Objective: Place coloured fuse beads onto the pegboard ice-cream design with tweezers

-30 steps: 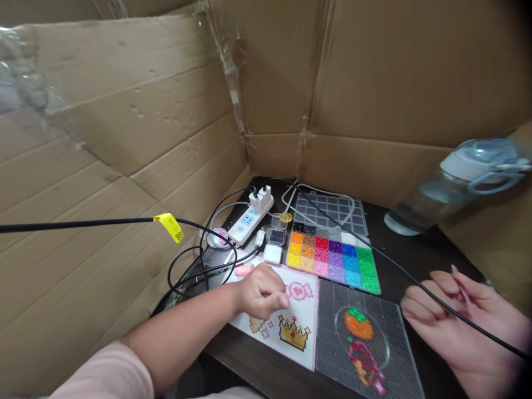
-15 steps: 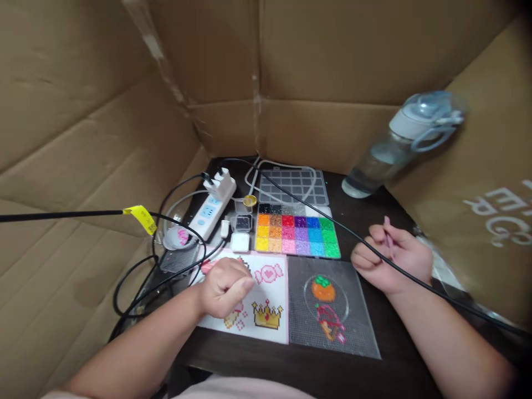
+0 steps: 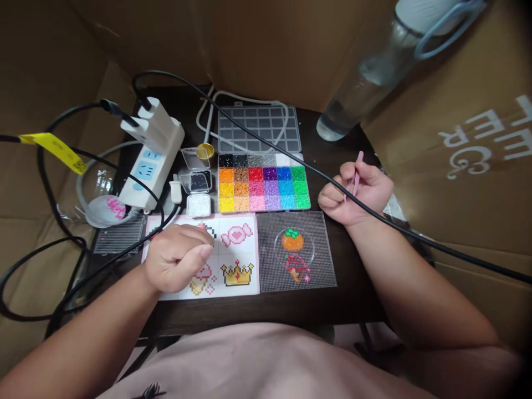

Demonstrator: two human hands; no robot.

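My right hand (image 3: 359, 191) is closed around pink tweezers (image 3: 354, 180) and rests on the dark table, right of the pegboard. Loosely curled into a fist, my left hand (image 3: 178, 257) lies over the printed pattern sheet (image 3: 258, 252); whether anything is inside it is hidden. The sheet shows a candy, a crown and an ice cream, partly covered by that hand. On the clear pegboard (image 3: 320, 249) are an orange persimmon bead figure (image 3: 293, 240) and a pink-and-brown bead figure (image 3: 296, 271). Behind them stands a sorting box (image 3: 263, 188) of coloured beads, its lid (image 3: 260, 128) folded back.
A white power strip (image 3: 152, 160) with plugs stands left, near a dish of pink beads (image 3: 114, 209). Small bead boxes (image 3: 198, 205) sit beside the sorting box. A black cable (image 3: 316, 164) crosses above the table. A water bottle (image 3: 353, 94) stands back right; cardboard walls surround.
The view has tilted down and come closer, so the table things appear higher and larger. Both hands keep their poses, and the tweezers stay in the right hand.
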